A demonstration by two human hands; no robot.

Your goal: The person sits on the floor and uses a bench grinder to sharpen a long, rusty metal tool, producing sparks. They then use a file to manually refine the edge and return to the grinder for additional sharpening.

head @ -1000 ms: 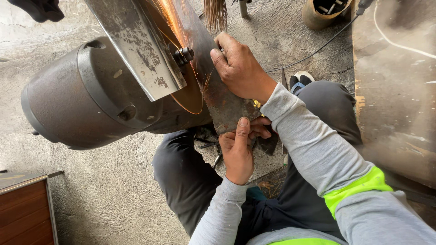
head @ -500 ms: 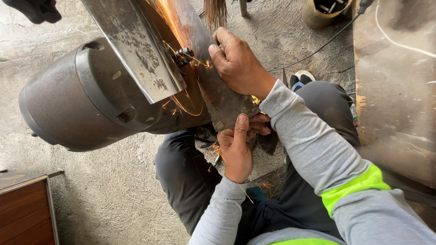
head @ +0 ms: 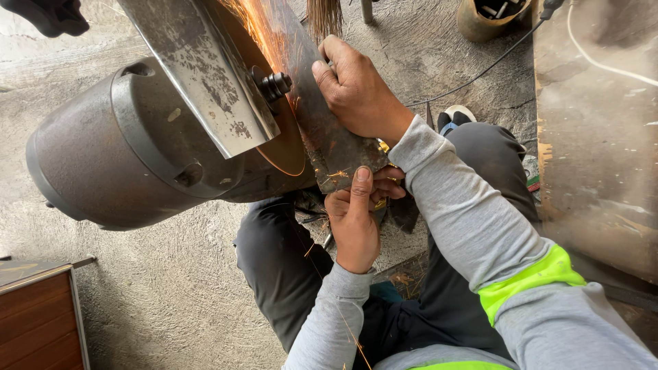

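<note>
Head view: the right hand (head: 356, 92), upper centre of the frame, is clamped over the top of a flat, dark metal blade (head: 322, 130), fingers wrapped over its far edge, pressing it against the orange grinding wheel (head: 291, 147). The left hand (head: 353, 223), just below centre, grips the blade's lower end, thumb laid flat on the metal and fingers curled underneath. Sparks (head: 257, 24) spray toward the top of the frame from where blade and wheel meet, with a few stray ones near the lower end of the blade. A hex bolt (head: 274, 85) marks the wheel's hub, partly shielded by a scuffed steel guard plate (head: 199, 75). The grinder's large grey motor housing (head: 116, 151) fills the left centre. The person, in grey sleeves with a yellow-green band (head: 528, 281) and dark trousers, crouches over a rough concrete floor (head: 164, 294). A wooden cabinet (head: 38, 315) sits at lower left; a black cable (head: 480, 72) trails at upper right.
</note>
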